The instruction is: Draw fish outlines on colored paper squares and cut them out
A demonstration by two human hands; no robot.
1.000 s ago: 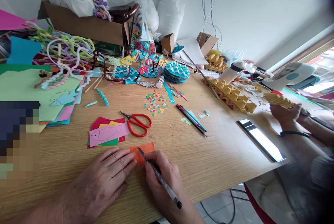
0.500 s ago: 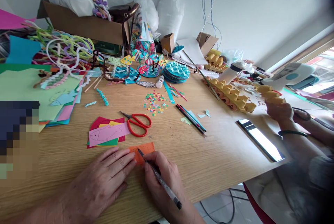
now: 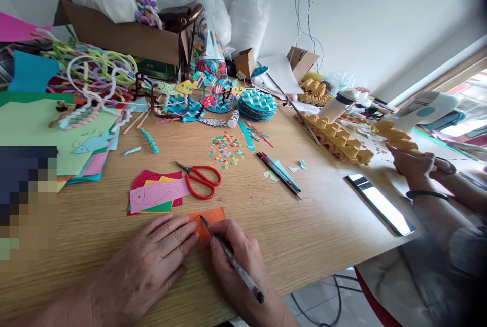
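Note:
A small orange paper (image 3: 215, 214) lies near the table's front edge, with thin drawn lines on it. My left hand (image 3: 146, 258) rests flat, its fingertips over the paper's left end. A pen (image 3: 239, 268) with a clear barrel and dark cap end is pinched in my right hand (image 3: 241, 261), its tip touching the orange paper. Just beyond lies a pink paper (image 3: 154, 196) with a fish outline, on top of red, yellow and green pieces. Beside that stack are scissors (image 3: 205, 182) with red handles, their blades pointing away to the left.
Round paper confetti (image 3: 226, 149) and several pencils (image 3: 279, 175) lie mid-table. A phone (image 3: 378, 205) is to the right, by a co-worker's hands (image 3: 413, 167) holding a yellow egg carton (image 3: 395, 139). Coloured sheets (image 3: 34, 124) are stacked at left; blue wavy discs (image 3: 257, 106) stand behind.
My pen tip has shifted very slightly left on the orange paper. My left hand stays put. At right, the co-worker's hands have moved a little on the egg carton.

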